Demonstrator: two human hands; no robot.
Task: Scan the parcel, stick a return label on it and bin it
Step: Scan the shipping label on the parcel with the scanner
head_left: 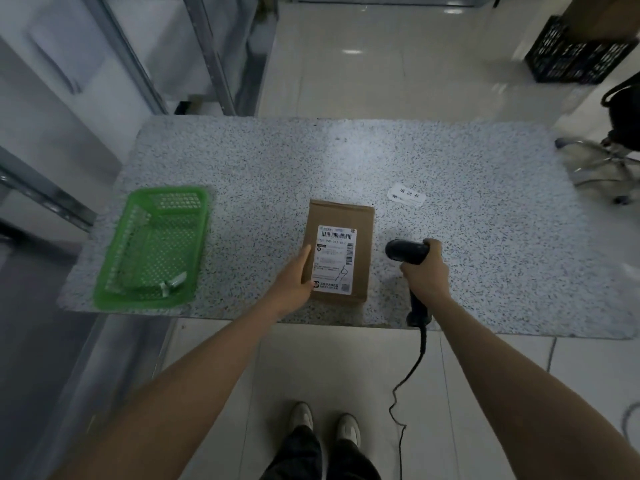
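A brown cardboard parcel (360,220) lies flat near the table's front edge, its white shipping label with barcodes facing up. My left hand (294,280) rests against the parcel's left side and front corner, holding it. My right hand (424,270) grips the handle of a black barcode scanner (405,251), whose head points left toward the parcel, a short gap away. White return labels (406,195) lie on the table behind and to the right of the parcel. A green plastic basket (114,271) stands at the table's left end.
The speckled grey table (346,161) carries everything. The scanner's black cable (403,379) hangs down over the front edge to the floor. Metal shelving stands at the left. A black crate (575,58) and a chair base (602,168) are at the far right.
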